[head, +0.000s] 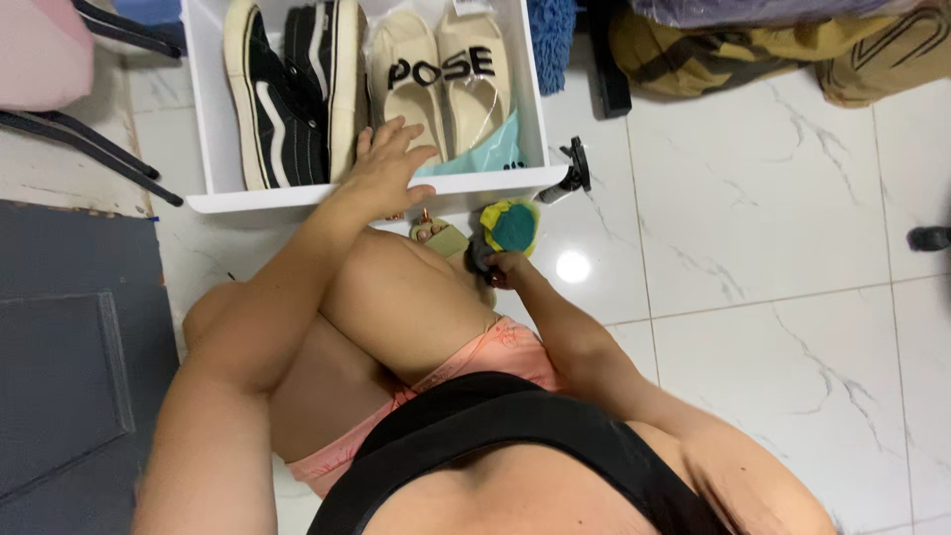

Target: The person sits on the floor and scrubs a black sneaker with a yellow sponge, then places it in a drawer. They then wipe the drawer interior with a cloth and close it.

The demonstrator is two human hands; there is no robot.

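Left hand: left hand (388,163) open, fingers spread, resting on the front lip of the white drawer (376,198); fingertips reach over the edge, touching or just above the wrapped slippers; exact contact cannot be told.
Right hand: right hand (502,267) closed around a small dark object beside the knee; the object is mostly hidden, its kind cannot be told.
Item at right hand: yellow and teal cloth (511,224), bunched, lying on the floor tile just above the right hand and touching or nearly touching it, directly below the drawer front.
Drawer contents, left: black sneakers (287,89) with white stripe and pale soles, set on edge side by side, to the left of the left hand.
Drawer contents, right: cream slippers (441,79) with dark lettering, in clear plastic wrap, laid flat, toes toward the person; nearest the left hand.
Drawer contents, corner: light blue packet (490,154), at the front right corner, just right of the left hand's fingers.
Between hands: person's bent knee, with a foot in a tan sandal (443,238) on the tile beneath the drawer edge.
Nearby: small black stand (573,176) at the drawer's right front corner, near the cloth.
Floor: white marble-pattern tile (773,198); dark grey mat (69,357) to the left.
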